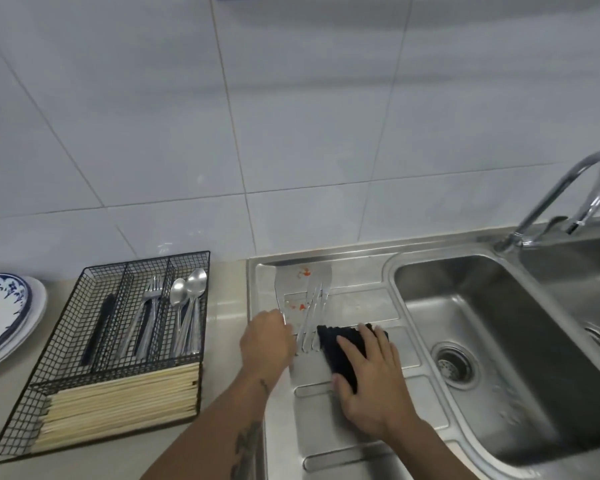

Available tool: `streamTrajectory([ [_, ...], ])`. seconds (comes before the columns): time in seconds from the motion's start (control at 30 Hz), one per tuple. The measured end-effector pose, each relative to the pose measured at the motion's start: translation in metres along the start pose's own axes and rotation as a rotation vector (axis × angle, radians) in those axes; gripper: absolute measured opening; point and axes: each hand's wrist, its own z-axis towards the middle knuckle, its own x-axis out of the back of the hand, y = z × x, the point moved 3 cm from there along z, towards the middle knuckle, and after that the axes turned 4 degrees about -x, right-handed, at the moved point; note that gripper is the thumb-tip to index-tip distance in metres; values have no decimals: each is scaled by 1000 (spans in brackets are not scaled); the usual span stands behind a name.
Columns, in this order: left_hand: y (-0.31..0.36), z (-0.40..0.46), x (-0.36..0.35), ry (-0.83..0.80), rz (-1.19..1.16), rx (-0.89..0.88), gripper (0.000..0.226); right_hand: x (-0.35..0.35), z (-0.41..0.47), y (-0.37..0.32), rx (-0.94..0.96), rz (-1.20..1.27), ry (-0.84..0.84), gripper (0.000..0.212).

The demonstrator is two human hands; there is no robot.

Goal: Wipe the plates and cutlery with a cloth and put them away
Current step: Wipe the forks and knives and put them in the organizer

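Note:
On the steel drainboard (368, 441) lies a flat shiny metal plate (291, 278) with red smears. Several forks and knives (313, 306) lie across it, handles toward me. My left hand (266, 344) has its fingers curled at the plate's lower left edge and seems to grip it. A folded black cloth (340, 351) lies just right of the cutlery handles. My right hand (371, 379) rests flat on the cloth with fingers spread. A black wire cutlery organiser (66, 341) stands on the counter to the left.
The organiser holds forks, spoons (191, 292), dark-handled pieces and a bundle of chopsticks (122, 400). Stacked plates, the top one blue and white (0, 306), sit at the far left edge. A sink basin (520, 358) and a tap (568, 195) are on the right, with a tiled wall behind.

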Motion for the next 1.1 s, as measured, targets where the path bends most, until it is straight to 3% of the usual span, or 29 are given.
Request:
streamTrajectory([
  [0.23,9,4,-14,-36,87,89,27,-16,2,-6,-90,-18,24,60],
  [0.4,9,-4,-12,-9,214,90,39,-29,2,-2,-39,-85,6,60],
  [0.6,-5,-19,-9,78,143,161,25,-31,3,2,27,-87,48,63],
  [0.77,-15,-23,-3,67,106,145,24,-24,-4,-1,-88,-74,99,68],
  [0.87,-21,-23,1,58,110,124,22,-30,-5,-2,-54,-61,80,64],
  [1.1,-25,-29,15,40,105,122,26,-29,-5,-2,123,-33,59,77],
])
